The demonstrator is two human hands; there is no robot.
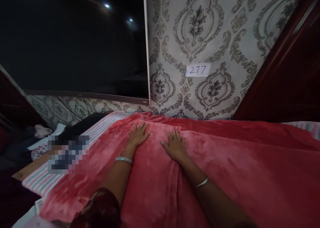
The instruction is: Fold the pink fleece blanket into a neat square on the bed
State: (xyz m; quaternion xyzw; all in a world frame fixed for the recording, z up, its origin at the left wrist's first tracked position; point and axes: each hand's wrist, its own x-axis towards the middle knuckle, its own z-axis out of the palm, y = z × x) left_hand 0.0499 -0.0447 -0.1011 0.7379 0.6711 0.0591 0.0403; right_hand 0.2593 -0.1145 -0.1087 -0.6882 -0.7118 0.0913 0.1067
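Note:
A soft red blanket (pixel 225 161) is spread over the bed and fills most of the lower view. My left hand (pixel 138 134) lies flat on it near its far edge, fingers stretched out and apart. My right hand (pixel 175 145) rests flat on the blanket just to the right, also with fingers extended. Neither hand holds anything. Each wrist carries a silver bangle. The two hands are about a hand's width apart.
A striped pink and white sheet (pixel 41 179) shows under the blanket at the left. A large dark screen (pixel 75 45) hangs on the patterned wall, which bears a paper label reading 277 (pixel 197 70). Dark wooden furniture (pixel 287 75) stands at the right. Clothes lie at the far left.

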